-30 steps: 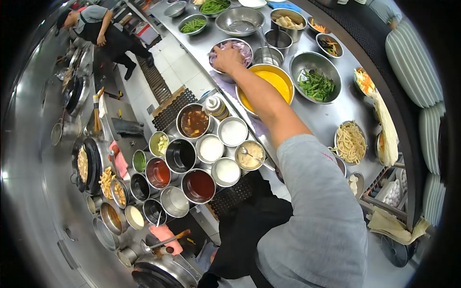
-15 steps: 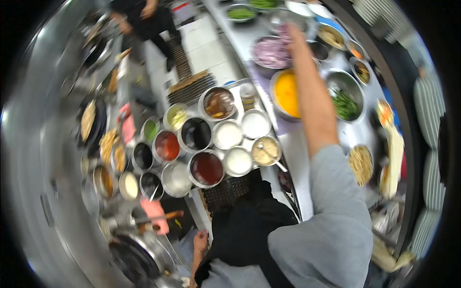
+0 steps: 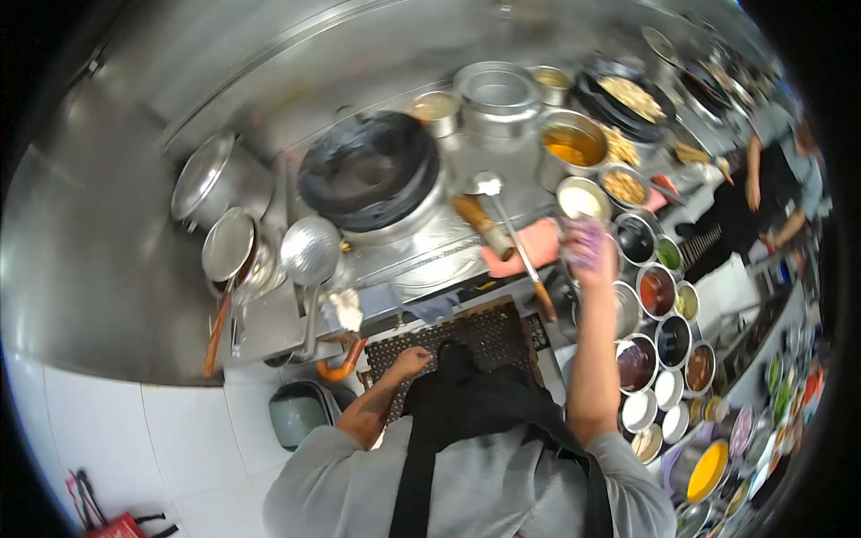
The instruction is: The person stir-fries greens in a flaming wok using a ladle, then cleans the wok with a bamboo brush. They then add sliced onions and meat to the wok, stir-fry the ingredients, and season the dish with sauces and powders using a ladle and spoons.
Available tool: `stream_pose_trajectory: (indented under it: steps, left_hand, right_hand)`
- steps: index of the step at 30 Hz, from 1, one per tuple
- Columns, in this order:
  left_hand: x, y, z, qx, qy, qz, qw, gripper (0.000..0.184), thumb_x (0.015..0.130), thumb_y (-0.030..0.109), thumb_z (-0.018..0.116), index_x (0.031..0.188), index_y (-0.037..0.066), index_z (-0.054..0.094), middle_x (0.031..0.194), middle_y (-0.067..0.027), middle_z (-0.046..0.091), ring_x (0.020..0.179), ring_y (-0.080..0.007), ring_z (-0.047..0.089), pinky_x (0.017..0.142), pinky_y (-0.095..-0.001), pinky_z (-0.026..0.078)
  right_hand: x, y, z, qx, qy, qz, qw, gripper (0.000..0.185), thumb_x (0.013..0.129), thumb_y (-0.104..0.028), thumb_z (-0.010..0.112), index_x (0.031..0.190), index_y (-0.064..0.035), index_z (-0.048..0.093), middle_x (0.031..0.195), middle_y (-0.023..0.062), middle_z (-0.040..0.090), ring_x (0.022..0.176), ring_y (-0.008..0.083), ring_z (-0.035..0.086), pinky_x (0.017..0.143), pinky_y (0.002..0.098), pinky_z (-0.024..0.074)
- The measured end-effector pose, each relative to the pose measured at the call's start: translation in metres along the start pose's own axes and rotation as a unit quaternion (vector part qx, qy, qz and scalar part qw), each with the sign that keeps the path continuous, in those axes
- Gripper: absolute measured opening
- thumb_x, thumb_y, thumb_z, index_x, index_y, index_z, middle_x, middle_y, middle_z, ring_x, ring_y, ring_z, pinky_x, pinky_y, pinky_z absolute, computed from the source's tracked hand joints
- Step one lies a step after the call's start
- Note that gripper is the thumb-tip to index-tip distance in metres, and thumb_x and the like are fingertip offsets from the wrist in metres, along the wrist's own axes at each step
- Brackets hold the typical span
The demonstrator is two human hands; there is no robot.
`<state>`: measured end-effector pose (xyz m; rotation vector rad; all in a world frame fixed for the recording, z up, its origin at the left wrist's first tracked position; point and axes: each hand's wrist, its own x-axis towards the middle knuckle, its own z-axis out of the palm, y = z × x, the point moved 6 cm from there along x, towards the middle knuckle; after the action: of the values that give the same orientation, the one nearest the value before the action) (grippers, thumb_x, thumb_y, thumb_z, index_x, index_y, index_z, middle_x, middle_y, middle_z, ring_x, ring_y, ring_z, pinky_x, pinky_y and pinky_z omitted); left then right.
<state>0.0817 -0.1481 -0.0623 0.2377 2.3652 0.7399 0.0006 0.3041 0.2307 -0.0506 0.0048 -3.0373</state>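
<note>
My right hand (image 3: 594, 267) is closed around a handful of chopped red onion (image 3: 583, 240), blurred by motion. It hangs over the near edge of the stove counter, beside a pink cloth (image 3: 525, 248) and a bowl of white liquid (image 3: 581, 198). My left hand (image 3: 413, 360) is curled shut low in front of my apron, above the dark floor mat, and nothing shows in it. A black wok (image 3: 368, 175) sits on the burner ahead. A ladle (image 3: 512, 235) with a wooden handle lies across the pink cloth.
Sauce pots (image 3: 656, 291) crowd the right side. A perforated skimmer (image 3: 310, 255) and a lidded pot (image 3: 211, 182) stand left. Behind the counter are a metal pot (image 3: 498, 112) and a pot of orange liquid (image 3: 574, 148). Another person (image 3: 780, 175) stands far right.
My view has swung from the ingredient counter to the stove. My right hand has left the red onion bowl carrying chopped onion. My left hand remains low by my apron.
</note>
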Motion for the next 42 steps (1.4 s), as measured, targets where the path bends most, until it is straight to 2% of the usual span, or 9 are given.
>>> stream_pose_trajectory:
  steps: [8,12,14,18,22,25,32,34,42]
  left_hand:
    - [-0.157,-0.26,0.008,-0.019,0.289,-0.196,0.937,0.047,0.082,0.034,0.068,0.115,0.002,0.062,0.096,-0.0207,0.069,0.087,-0.0332,0.067,0.08,-0.0409,0.053]
    - [-0.275,-0.25,0.035,-0.385,0.313,-0.432,0.753,0.046,0.079,0.025,0.073,0.114,-0.003,0.059,0.082,-0.0182,0.068,0.072,-0.0222,0.068,0.064,-0.0361,0.054]
    - [-0.279,-0.284,0.08,-0.213,0.171,-0.415,0.868,0.04,0.082,0.029,0.069,0.109,0.001,0.062,0.08,-0.0158,0.068,0.069,-0.0225,0.067,0.062,-0.0371,0.053]
    - [-0.262,-0.245,0.102,0.057,-0.018,-0.259,0.964,0.032,0.083,0.032,0.064,0.102,0.006,0.066,0.077,-0.0128,0.067,0.068,-0.0247,0.066,0.062,-0.0395,0.052]
    - [-0.183,-0.24,0.086,0.068,0.038,-0.117,0.99,0.027,0.08,0.03,0.064,0.097,0.009,0.067,0.075,-0.0117,0.066,0.069,-0.0284,0.065,0.064,-0.0422,0.052]
    - [-0.126,-0.218,0.03,0.193,0.207,0.069,0.957,0.023,0.079,0.029,0.063,0.094,0.012,0.068,0.074,-0.0108,0.065,0.07,-0.0312,0.064,0.066,-0.0442,0.052]
    - [-0.026,-0.176,-0.012,-0.344,0.036,-0.202,0.916,0.033,0.086,0.035,0.065,0.099,0.006,0.067,0.08,-0.0168,0.067,0.077,-0.0319,0.067,0.067,-0.0398,0.053]
    - [-0.002,-0.117,-0.013,0.289,0.058,0.177,0.939,0.037,0.085,0.037,0.067,0.102,0.004,0.066,0.083,-0.0172,0.067,0.081,-0.0304,0.067,0.069,-0.0387,0.052]
    - [-0.23,0.351,-0.346,-0.169,0.343,0.631,0.675,0.024,0.081,0.01,0.07,0.104,0.005,0.07,0.097,-0.0097,0.068,0.078,-0.0228,0.065,0.064,-0.0338,0.05]
  right_hand:
    - [0.331,0.24,-0.031,-0.34,0.246,0.019,0.907,0.026,0.097,-0.024,0.045,0.097,-0.0014,0.057,0.086,0.0162,0.06,0.066,0.0299,0.061,0.053,0.0472,0.0513]
    - [0.378,0.258,-0.005,-0.69,0.31,0.067,0.651,0.039,0.089,-0.021,0.053,0.117,0.0056,0.057,0.12,0.0284,0.059,0.105,0.0412,0.063,0.078,0.0585,0.0524]
    - [0.431,0.262,0.008,-0.962,0.036,-0.004,0.271,0.03,0.083,-0.021,0.059,0.099,0.0029,0.066,0.105,0.0293,0.065,0.101,0.0369,0.066,0.083,0.0461,0.0533]
    - [0.37,0.284,0.132,-0.848,0.095,-0.324,0.41,0.021,0.078,-0.022,0.061,0.086,-0.0046,0.07,0.084,0.0223,0.069,0.089,0.0393,0.067,0.08,0.0434,0.0531]
    - [0.375,0.295,0.073,-0.977,-0.078,-0.025,0.195,0.065,0.077,-0.027,0.071,0.137,-0.0095,0.05,0.149,0.0253,0.032,0.126,0.039,0.048,0.106,0.0406,0.0381]
    - [0.29,0.241,0.066,-0.936,-0.115,-0.101,0.318,0.068,0.079,-0.031,0.069,0.139,-0.0071,0.046,0.149,0.0288,0.03,0.13,0.0403,0.044,0.107,0.0404,0.0386]
    - [0.006,0.054,-0.148,-0.95,0.225,0.097,0.195,0.041,0.082,-0.033,0.067,0.104,0.0011,0.058,0.093,0.0286,0.065,0.09,0.0467,0.063,0.076,0.0511,0.0496]
    - [-0.021,0.042,-0.179,-0.937,0.233,0.02,0.261,0.035,0.086,-0.03,0.065,0.101,0.0016,0.057,0.087,0.03,0.063,0.089,0.0466,0.062,0.073,0.05,0.0485]
    - [0.009,0.135,0.021,-0.904,0.093,0.069,0.412,0.024,0.09,-0.02,0.061,0.097,0.0019,0.056,0.073,0.0187,0.061,0.068,0.0323,0.061,0.064,0.0424,0.0475]
